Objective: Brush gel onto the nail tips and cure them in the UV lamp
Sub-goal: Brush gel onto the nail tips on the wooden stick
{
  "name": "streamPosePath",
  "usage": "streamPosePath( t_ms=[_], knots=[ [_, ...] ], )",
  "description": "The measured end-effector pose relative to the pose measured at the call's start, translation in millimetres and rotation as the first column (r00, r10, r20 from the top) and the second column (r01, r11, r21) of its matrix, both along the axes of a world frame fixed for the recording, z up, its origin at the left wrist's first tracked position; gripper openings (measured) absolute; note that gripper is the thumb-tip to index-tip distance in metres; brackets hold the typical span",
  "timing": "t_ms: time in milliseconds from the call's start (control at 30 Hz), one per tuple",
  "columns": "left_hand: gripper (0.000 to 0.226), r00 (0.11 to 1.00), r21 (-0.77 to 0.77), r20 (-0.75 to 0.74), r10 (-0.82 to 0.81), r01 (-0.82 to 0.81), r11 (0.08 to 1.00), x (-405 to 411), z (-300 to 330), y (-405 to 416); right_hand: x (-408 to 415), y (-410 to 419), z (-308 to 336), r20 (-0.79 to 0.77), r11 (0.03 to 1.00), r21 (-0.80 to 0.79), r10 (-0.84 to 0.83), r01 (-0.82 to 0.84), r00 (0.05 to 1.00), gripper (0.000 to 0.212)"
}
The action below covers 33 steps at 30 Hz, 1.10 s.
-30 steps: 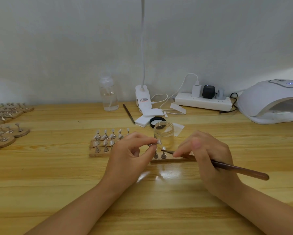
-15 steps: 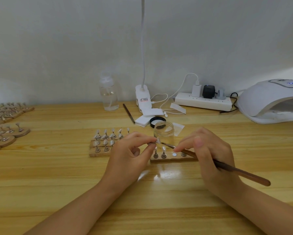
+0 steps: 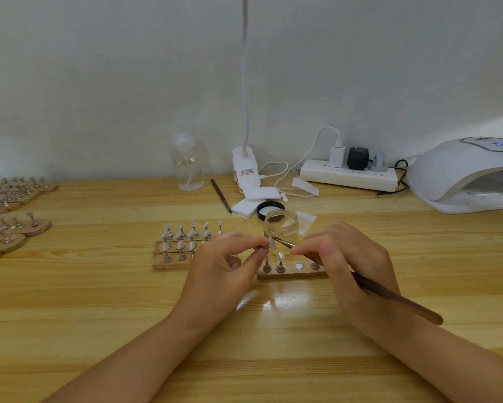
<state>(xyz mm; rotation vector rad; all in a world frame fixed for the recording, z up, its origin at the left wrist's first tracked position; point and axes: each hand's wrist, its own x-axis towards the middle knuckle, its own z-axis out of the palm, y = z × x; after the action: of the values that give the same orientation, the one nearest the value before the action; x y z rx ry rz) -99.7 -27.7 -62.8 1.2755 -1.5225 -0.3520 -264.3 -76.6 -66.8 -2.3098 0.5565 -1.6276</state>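
Centre frame, just above the short wooden strip [image 3: 291, 275], the left hand [image 3: 224, 274] pinches one nail tip [image 3: 272, 243] on its metal stand; the right hand [image 3: 352, 257] grips the brush [image 3: 395, 299]. Brush tip was low by the strip a second ago — now it's raised and touching the nail tip, so gel is going on, curing not started. Clear gel jar [image 3: 280, 226] sits open just behind. White domed UV lamp [image 3: 465, 175] waits far right — glossy plastic against the grainy wood table [image 3: 99, 301].
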Motion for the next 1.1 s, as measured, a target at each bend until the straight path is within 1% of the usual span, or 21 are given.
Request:
streamPosePath(
  t_ms=[100, 233, 333, 400, 467, 567, 633, 767, 900, 967, 1100],
  knots=[
    [0.030, 1.000, 0.012, -0.006, 0.007, -0.007, 1.000, 0.5, -0.8, -0.7, 1.3, -0.3, -1.4, -0.024, 1.000, 0.018, 0.026, -0.025, 0.999, 0.038],
    [0.030, 1.000, 0.029, -0.022, 0.015, -0.014, 0.999, 2.1, -2.2, -0.7, -2.1, 0.4, -2.5, 0.015, 0.997, 0.011, 0.072, -0.072, 0.997, 0.044],
    [0.028, 0.999, 0.039, -0.029, 0.020, -0.018, 0.999, 2.3, -2.3, -0.8, -2.7, 1.1, -0.7, 0.032, 0.999, -0.006, 0.038, -0.037, 0.999, 0.042],
    [0.027, 1.000, 0.038, -0.024, 0.020, -0.019, 0.999, 2.3, -2.2, -0.9, -1.1, 1.2, 0.2, 0.007, 1.000, -0.030, -0.008, 0.008, 1.000, 0.039],
    [0.025, 1.000, 0.038, -0.023, 0.017, -0.017, 0.999, 2.0, -1.7, -0.7, -0.1, 0.6, -0.5, -0.017, 1.000, -0.023, -0.012, 0.012, 1.000, 0.037],
    [0.025, 1.000, 0.030, -0.006, 0.024, -0.024, 0.999, 1.2, -0.7, -0.2, -1.0, 0.0, -3.1, -0.005, 0.999, 0.019, 0.042, -0.042, 0.999, 0.043],
    [0.025, 1.000, 0.030, -0.009, 0.024, -0.024, 0.999, 0.9, -0.4, 0.1, -2.4, 0.0, -4.0, 0.021, 0.998, 0.016, 0.057, -0.058, 0.998, 0.046],
    [0.026, 0.999, 0.024, -0.015, 0.031, -0.031, 0.999, 1.3, -1.4, -0.1, -2.4, 0.1, -2.2, 0.044, 0.999, -0.018, 0.032, -0.031, 0.999, 0.044],
    [0.028, 0.999, 0.013, -0.006, 0.033, -0.033, 0.999, 1.0, -0.8, 0.2, 1.0, -1.7, -2.2, -0.010, 1.000, -0.024, -0.008, 0.008, 1.000, 0.048],
    [0.028, 0.999, 0.011, -0.004, 0.032, -0.032, 0.999, 1.1, -0.7, 0.5, 0.9, -1.8, -3.6, -0.006, 1.000, -0.001, 0.022, -0.022, 1.000, 0.049],
    [0.031, 0.999, 0.015, -0.011, 0.030, -0.030, 0.999, 0.7, 0.0, 0.4, -3.2, -0.1, -4.5, 0.049, 0.997, 0.023, 0.075, -0.076, 0.996, 0.047]
  ],
)
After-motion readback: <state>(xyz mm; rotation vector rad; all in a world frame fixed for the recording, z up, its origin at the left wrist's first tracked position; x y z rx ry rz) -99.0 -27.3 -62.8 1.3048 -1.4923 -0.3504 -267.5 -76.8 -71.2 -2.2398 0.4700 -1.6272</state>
